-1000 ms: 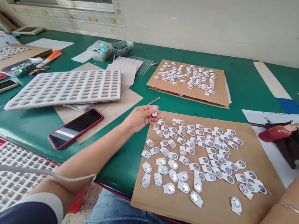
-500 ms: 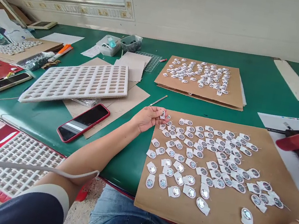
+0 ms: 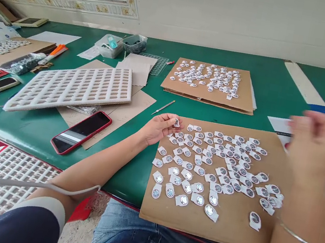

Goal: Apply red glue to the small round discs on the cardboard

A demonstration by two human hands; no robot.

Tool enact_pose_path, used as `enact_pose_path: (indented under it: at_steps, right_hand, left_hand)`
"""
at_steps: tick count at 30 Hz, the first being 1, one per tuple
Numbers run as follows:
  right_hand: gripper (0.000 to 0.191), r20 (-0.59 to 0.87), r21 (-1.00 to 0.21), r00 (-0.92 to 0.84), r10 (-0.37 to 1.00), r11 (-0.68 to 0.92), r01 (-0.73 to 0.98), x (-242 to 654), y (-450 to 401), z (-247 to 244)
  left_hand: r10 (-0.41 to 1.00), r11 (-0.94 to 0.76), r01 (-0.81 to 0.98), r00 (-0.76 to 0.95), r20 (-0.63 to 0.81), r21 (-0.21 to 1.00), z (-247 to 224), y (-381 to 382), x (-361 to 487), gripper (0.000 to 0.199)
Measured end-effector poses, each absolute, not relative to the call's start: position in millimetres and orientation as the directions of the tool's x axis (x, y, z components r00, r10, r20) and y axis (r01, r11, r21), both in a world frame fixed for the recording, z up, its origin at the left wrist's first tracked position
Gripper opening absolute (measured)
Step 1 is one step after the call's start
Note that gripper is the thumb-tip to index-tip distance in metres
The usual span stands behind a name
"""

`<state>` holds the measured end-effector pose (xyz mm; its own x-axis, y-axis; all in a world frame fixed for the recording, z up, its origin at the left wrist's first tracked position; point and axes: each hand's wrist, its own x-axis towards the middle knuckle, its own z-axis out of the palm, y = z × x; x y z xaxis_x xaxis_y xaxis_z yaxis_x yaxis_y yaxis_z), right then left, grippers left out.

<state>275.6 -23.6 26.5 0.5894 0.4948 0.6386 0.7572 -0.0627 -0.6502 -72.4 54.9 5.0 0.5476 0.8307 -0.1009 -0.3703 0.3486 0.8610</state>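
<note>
My left hand (image 3: pixel 159 128) pinches a small white-tabbed piece with a round silver face (image 3: pixel 176 122) between thumb and fingers. It is held just above the far left corner of a brown cardboard sheet (image 3: pixel 183 219). Many like pieces, round and silver on white backing such as this one (image 3: pixel 211 211), lie spread over that sheet. Over the sheet's right side my right hand (image 3: pixel 319 143) is raised, its fingers smeared by motion. Whether it holds anything is not visible. A bracelet circles the right wrist.
A second cardboard stack (image 3: pixel 247 105) carries more such pieces. Left of my left hand are a phone in a red case (image 3: pixel 81 132), a white grid tray (image 3: pixel 70 88) and tweezers (image 3: pixel 163 107). Plastic tubs (image 3: pixel 134 44) stand near the wall. A white cable (image 3: pixel 28 185) crosses my left arm.
My right hand has come up and left from the far right, where a red object was by its fingers. The left hand keeps its pinch on the piece. The view has turned slightly right.
</note>
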Motion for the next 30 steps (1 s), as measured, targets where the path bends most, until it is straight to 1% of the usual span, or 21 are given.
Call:
enact_pose_path:
  at_steps: [1,2,3,4,5,7,8,12,15,18,21,23,26,28,30]
  right_hand:
    - [0.036,0.572,-0.673,0.474,0.669,0.054,0.737,240,-24,35]
    - [0.038,0.469,-0.703,0.318,0.824,0.131,0.699,207,-25,40]
    - [0.04,0.395,-0.737,0.189,0.899,0.188,0.649,180,-27,43]
    - [0.04,0.325,-0.739,0.072,0.943,0.206,0.641,158,-30,43]
    - [0.039,0.304,-0.702,-0.02,0.952,0.238,0.671,142,-32,42]
    - [0.036,0.317,-0.637,-0.123,0.94,0.307,0.707,127,-37,36]
    - [0.034,0.349,-0.603,-0.149,0.925,0.343,0.72,125,-39,34]
    - [0.028,0.476,-0.475,-0.23,0.849,0.469,0.745,127,-41,26]
    - [0.023,0.557,-0.378,-0.267,0.786,0.527,0.761,125,-41,24]
    - [0.017,0.64,-0.236,-0.291,0.711,0.543,0.806,121,-43,22]
    - [0.013,0.699,-0.031,-0.347,0.625,0.511,0.859,120,-45,23]
    - [0.009,0.719,0.1,-0.394,0.572,0.476,0.874,120,-46,25]
    - [0.006,0.732,0.255,-0.453,0.508,0.413,0.874,120,-47,28]
    - [0.006,0.732,0.302,-0.47,0.493,0.383,0.873,119,-47,28]
    - [0.005,0.721,0.315,-0.475,0.504,0.373,0.873,119,-47,28]
  left_hand:
    - [0.829,0.335,-0.362,0.552,-0.089,0.87,5,51,-70,0.016]
    - [0.829,0.32,-0.353,0.554,-0.08,0.879,6,46,-68,0.017]
    - [0.827,0.307,-0.345,0.557,-0.07,0.887,7,41,-66,0.018]
    - [0.824,0.295,-0.339,0.564,-0.057,0.893,8,36,-64,0.017]
    - [0.817,0.283,-0.335,0.574,-0.043,0.899,10,32,-63,0.017]
    - [0.805,0.259,-0.318,0.593,-0.022,0.912,12,24,-60,0.014]
    - [0.806,0.241,-0.308,0.592,-0.013,0.921,12,21,-59,0.013]
    - [0.834,0.151,-0.294,0.55,0.038,0.944,11,17,-57,0.014]
    - [0.837,0.082,-0.3,0.539,0.098,0.95,10,17,-57,0.012]
    - [0.831,-0.07,-0.277,0.515,0.209,0.958,11,18,-58,0.011]
    - [0.822,-0.307,-0.184,0.443,0.358,0.934,13,18,-59,0.013]
    - [0.788,-0.465,-0.089,0.412,0.458,0.881,13,18,-61,0.014]
    - [0.677,-0.678,0.038,0.421,0.603,0.734,13,21,-64,0.013]
    - [0.568,-0.796,0.082,0.441,0.695,0.599,13,24,-66,0.016]
    - [0.46,-0.877,0.098,0.455,0.763,0.47,13,25,-67,0.02]
